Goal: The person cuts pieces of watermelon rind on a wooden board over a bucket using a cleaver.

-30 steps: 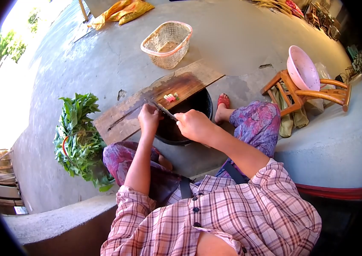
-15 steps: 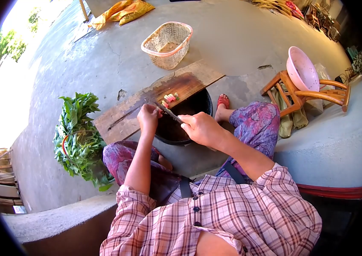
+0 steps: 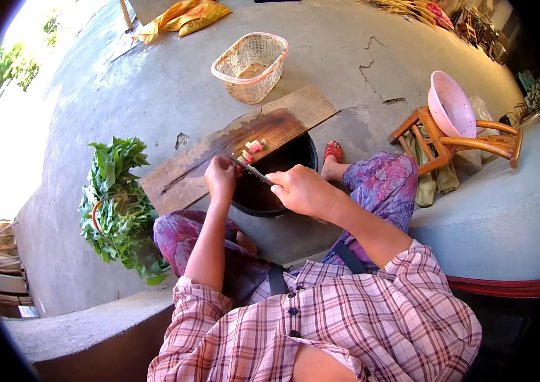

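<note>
My right hand (image 3: 305,191) is closed around the handle of a knife (image 3: 257,172), whose dark blade points left over the board's near edge. The fingers of my left hand (image 3: 221,177) are pinched together at the blade's far end. A small reddish piece shows at those fingertips, mostly hidden. Beside the blade, several cut pink, white and green pieces (image 3: 254,148) that look like melon rind lie on a worn wooden board (image 3: 305,108). The board rests across a black tub (image 3: 310,156) with dark contents.
A leafy green bundle (image 3: 114,191) in a handled basket stands at left. Beyond the board is a woven basket (image 3: 251,70). On the right, a pink basin (image 3: 451,105) sits on a wooden chair (image 3: 432,137). A yellow sack (image 3: 187,18) lies at the back.
The knife blade has tilted slightly by my left fingers, which have shifted a little. The cut pieces and the board look almost unchanged.
</note>
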{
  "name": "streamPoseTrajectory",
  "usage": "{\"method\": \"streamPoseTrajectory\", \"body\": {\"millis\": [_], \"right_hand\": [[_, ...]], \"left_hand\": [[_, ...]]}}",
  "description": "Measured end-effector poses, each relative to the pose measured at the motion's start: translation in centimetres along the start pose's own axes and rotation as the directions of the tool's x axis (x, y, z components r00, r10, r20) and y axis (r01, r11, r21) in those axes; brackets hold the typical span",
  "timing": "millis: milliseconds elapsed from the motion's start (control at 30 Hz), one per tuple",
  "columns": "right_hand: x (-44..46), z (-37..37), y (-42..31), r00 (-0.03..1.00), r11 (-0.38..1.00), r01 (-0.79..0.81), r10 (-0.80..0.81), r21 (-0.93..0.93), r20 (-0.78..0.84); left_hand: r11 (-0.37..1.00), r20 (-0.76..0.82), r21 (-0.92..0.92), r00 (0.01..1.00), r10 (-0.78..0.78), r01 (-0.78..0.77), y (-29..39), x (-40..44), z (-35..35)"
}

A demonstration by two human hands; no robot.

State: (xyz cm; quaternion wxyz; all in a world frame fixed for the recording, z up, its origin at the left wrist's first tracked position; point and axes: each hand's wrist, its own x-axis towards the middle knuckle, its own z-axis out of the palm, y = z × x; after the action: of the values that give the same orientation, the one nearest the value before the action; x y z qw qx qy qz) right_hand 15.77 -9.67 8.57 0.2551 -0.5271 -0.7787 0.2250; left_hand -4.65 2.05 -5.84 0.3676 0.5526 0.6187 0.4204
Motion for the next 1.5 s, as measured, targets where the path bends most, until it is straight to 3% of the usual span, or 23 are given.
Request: {"method": "streamPoseTrajectory", "body": {"millis": [233, 400, 500, 533, 600, 733, 833, 933, 1033, 1133, 1167, 1300, 1400, 1500], "right_hand": [[0.2, -0.2, -1.8, 0.996, 0.994, -0.060, 0.065, -0.096, 0.056], [0.9, 1.4, -1.0, 1.000, 0.995, 0.008, -0.006, -0.100, 0.018], [1.2, 2.3, -1.1, 0.999, 0.990, -0.037, 0.040, -0.133, 0.019], [1.3, 2.6, -1.1, 0.998, 0.988, -0.059, 0.063, -0.145, 0.022], [1.2, 2.7, -0.6, 0.999, 0.994, -0.044, 0.043, -0.104, -0.007], [0.4, 2.8, 1.2, 0.991, 0.996, 0.008, 0.003, 0.089, -0.131], [-0.9, 1.7, 1.5, 0.981, 0.977, -0.025, 0.064, 0.211, -0.183], [-1.8, 1.0, 2.1, 0.961, 0.983, 0.001, 0.050, 0.182, -0.272], [-1.8, 0.4, 3.0, 0.931, 0.995, 0.042, -0.007, 0.089, -0.364], [-1.3, 0.2, 4.2, 0.941, 0.997, -0.013, -0.014, -0.076, -0.337], [-1.2, -0.1, 4.4, 0.966, 0.978, -0.115, 0.070, -0.172, -0.249], [-0.5, -0.2, 5.2, 0.983, 0.967, -0.130, 0.097, -0.220, -0.155], [-0.5, 0.1, 5.5, 0.992, 0.973, -0.078, 0.054, -0.216, -0.113], [-1.0, -0.7, 4.5, 0.996, 0.987, -0.073, 0.064, -0.146, -0.067]], "left_hand": [[0.999, -0.007, 0.038, 1.000, -0.030, 0.031, 3.6, -1.4, -1.0], [0.998, -0.023, 0.023, 0.998, -0.050, 0.050, 3.0, -0.9, -1.0], [0.999, -0.010, 0.037, 0.999, 0.041, -0.041, -0.5, 0.2, -0.2], [0.998, -0.021, 0.046, 0.999, 0.044, -0.043, 1.2, -0.4, -0.5], [0.997, -0.045, 0.065, 0.998, 0.048, -0.045, 4.0, -1.9, -0.9], [0.992, -0.043, 0.107, 0.997, 0.066, -0.062, 1.9, -1.0, -0.3], [0.991, 0.004, -0.119, 0.998, -0.062, 0.062, 2.5, -0.9, -0.2], [0.972, -0.077, 0.159, 0.979, 0.188, -0.175, 2.7, -0.7, -0.3], [0.916, -0.006, 0.301, 0.960, 0.278, -0.264, 3.1, -0.4, -0.2], [0.828, 0.091, 0.300, 0.879, 0.469, -0.473, 2.1, 0.0, 1.0], [0.823, 0.153, 0.317, 0.881, 0.447, -0.472, 1.6, -0.1, 1.2], [0.784, 0.224, 0.300, 0.839, 0.495, -0.543, 2.1, -1.6, 2.1], [0.835, 0.187, 0.211, 0.859, 0.476, -0.508, 2.0, -1.7, 2.2], [0.929, 0.189, 0.189, 0.941, 0.282, -0.317, 2.5, -2.1, 2.0]]}}
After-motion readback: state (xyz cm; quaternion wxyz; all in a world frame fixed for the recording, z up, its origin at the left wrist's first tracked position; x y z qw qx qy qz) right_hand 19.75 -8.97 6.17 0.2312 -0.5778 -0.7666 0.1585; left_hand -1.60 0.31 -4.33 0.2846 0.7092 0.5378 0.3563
